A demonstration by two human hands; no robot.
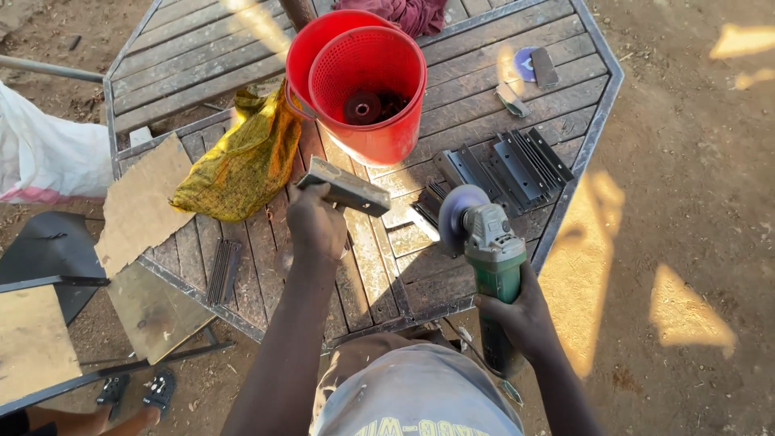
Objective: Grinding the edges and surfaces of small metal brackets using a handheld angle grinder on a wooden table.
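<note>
Your left hand point(316, 224) has its grip closed around a short grey metal channel piece point(345, 186), lifting it clear above the slatted wooden counter point(202, 56), just below the red bucket point(379, 137). The piece lies tilted, its long side running down to the right from your fingers.

Your right hand point(521, 315) has its grip closed around the green body of an angle grinder point(484, 242), well below and to the right of the red bucket, near the counter's lower right edge. The grinder's disc faces left toward the metal piece; the 2 are near each other but apart.

The red bucket stands upright on the counter with a red perforated basket point(367, 69) nested inside it, and dark round parts lie at the basket's bottom. A crumpled yellow cloth point(242, 161) touches the bucket's left side. Left of the cloth, a piece of cardboard point(141, 206) hangs over the counter's edge. To the right of the bucket and below its rim level, a stack of dark metal channel pieces point(508, 165) rests on the slats. Up and to the right of the bucket lies a purple disc point(525, 63) with a small dark flat piece just beside it.
</note>
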